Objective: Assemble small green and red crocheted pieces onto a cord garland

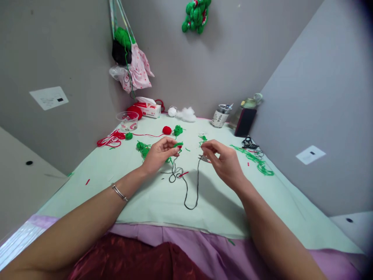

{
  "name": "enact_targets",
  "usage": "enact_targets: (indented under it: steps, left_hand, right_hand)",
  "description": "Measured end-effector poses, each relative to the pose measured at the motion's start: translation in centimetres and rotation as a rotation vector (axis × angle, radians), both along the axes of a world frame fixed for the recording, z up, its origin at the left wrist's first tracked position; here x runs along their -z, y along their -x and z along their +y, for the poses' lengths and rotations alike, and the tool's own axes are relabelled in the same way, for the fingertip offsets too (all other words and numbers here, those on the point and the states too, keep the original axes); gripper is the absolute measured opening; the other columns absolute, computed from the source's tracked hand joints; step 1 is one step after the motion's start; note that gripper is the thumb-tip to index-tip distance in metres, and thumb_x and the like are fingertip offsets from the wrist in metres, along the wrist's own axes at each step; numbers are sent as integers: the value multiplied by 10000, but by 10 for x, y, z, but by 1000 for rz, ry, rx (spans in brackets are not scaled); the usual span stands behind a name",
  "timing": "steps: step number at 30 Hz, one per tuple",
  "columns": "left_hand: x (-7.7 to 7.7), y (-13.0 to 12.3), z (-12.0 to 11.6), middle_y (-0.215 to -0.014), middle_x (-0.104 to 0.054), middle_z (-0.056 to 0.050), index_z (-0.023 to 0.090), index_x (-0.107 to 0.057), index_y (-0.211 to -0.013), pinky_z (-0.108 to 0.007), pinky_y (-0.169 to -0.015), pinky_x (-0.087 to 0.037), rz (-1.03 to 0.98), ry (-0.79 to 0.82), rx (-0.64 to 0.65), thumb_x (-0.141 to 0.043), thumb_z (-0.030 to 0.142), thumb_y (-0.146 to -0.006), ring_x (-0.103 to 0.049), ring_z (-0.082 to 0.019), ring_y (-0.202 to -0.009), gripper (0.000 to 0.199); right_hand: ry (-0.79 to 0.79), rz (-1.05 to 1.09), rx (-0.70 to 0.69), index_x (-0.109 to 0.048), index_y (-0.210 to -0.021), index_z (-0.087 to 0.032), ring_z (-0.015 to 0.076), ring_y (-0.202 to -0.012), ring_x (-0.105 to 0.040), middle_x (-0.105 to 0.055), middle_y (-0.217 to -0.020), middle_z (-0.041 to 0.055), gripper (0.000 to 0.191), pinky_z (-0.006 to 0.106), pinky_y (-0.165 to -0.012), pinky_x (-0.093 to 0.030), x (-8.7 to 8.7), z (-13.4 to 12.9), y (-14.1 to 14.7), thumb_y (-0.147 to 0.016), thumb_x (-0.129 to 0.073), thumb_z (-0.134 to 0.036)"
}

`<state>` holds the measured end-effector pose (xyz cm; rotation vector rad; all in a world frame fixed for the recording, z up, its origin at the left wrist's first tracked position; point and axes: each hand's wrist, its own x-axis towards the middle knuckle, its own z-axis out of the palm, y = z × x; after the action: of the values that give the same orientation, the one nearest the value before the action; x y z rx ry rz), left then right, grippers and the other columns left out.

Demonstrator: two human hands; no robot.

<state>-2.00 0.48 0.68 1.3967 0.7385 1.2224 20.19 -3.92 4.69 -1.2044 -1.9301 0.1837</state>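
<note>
My left hand [161, 154] is closed on a small green and red yarn piece [179, 146], pinched between thumb and fingertips. A dark yarn strand [191, 208] hangs from that piece, lies in loose loops on the table and rises to my right hand [222, 157]. The fingers of my right hand are pinched together on the strand's upper end; whether they also hold a needle is hidden. Scissors [204, 158] lie partly behind my right hand. Green yarn [142, 149] lies behind my left hand, and a short red strand [183, 174] lies among the dark loops.
Red yarn [112, 139], a clear tub [128, 123], a tissue box [151, 110] and white stuffing [187, 114] line the left and back. A pen tin [220, 118], a phone [245, 122] and a bottle [250, 102] stand back right. Green strands [256, 160] lie at right.
</note>
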Motion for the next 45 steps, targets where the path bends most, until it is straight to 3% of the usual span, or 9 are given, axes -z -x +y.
enact_targets:
  steps: [2, 6, 22, 27, 38, 45]
  left_hand:
    - [0, -1, -1, -798, -635, 9, 172, -615, -920, -336, -798, -531, -13, 87, 46, -758, 325, -781, -665, -146, -733, 251]
    - [0, -2, -2, -758, -623, 17, 162, -622, -892, -352, -812, -535, -28, 176, 129, -769, 345, -778, -637, -124, -686, 260]
    - [-1, -2, -4, -808, -608, 6, 150, -668, -900, -375, -806, -550, 8, 213, 212, -777, 329, -776, -603, -107, -673, 243]
    - [-4, -2, -5, -751, -619, 5, 154, -693, -901, -375, -816, -538, 38, 231, 257, -772, 350, -782, -603, -117, -677, 243]
    - [-10, 6, -3, -777, -662, -31, 157, -721, -969, -345, -803, -509, -13, 294, 412, -729, 334, -828, -635, -145, -726, 226]
    - [-13, 3, -5, -719, -661, -15, 165, -695, -885, -339, -797, -501, 0, 296, 328, -762, 336, -794, -628, -141, -712, 205]
  right_hand:
    - [-113, -46, 7, -673, -862, -204, 139, -674, -536, -611, -833, 41, 141, 286, -633, -423, -1, -1, 3, -937, -553, -201]
    - [-240, -134, 7, -720, -897, -214, 156, -709, -541, -574, -801, 45, 142, 283, -609, -408, 2, -1, 5, -934, -585, -191]
    - [-268, -295, -8, -725, -872, -207, 149, -716, -517, -562, -785, 38, 182, 276, -624, -394, 9, -1, 8, -951, -565, -175]
    - [-228, -312, -24, -733, -884, -210, 157, -730, -521, -560, -791, 42, 185, 285, -636, -396, 9, -1, 9, -950, -565, -173]
    - [118, 75, -174, -741, -898, -238, 160, -739, -536, -567, -763, 17, 104, 295, -657, -409, 5, 3, 4, -910, -638, -231]
    - [33, 0, -118, -737, -905, -229, 139, -684, -498, -543, -768, 10, 112, 288, -621, -375, 3, -1, 6, -910, -632, -190]
